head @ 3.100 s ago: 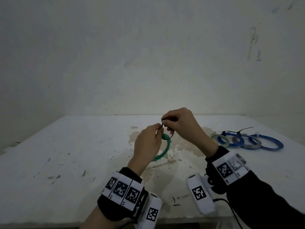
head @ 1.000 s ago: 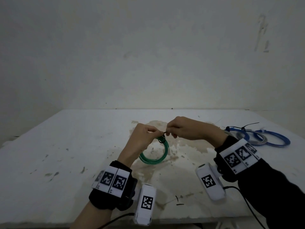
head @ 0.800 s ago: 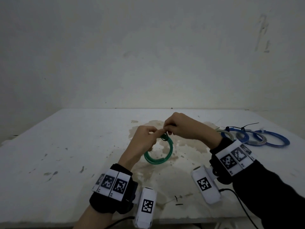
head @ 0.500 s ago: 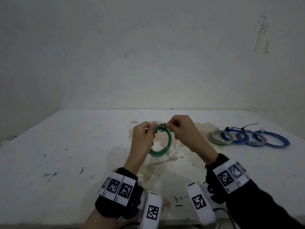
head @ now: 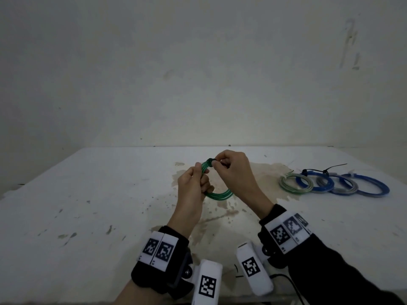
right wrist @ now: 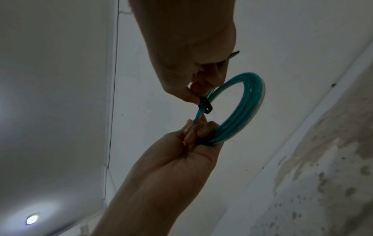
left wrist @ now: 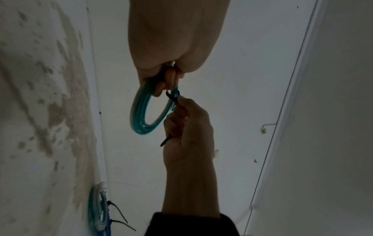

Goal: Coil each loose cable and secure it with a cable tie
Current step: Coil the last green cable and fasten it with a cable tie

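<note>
Dim, flat light all round, grainy in the head view. Ceiling lamp point(right wrist: 32, 219) glows at seven o'clock in the right wrist view. Hands backlit, dark. Wide-angle bending at edges.

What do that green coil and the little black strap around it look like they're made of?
Green coil: probably wire in glossy, slightly see-through plastic sheathing; the strands catch light and bend smoothly. Black strap: likely matte plastic, a thin stiff cable tie cinched round the strands.
</note>
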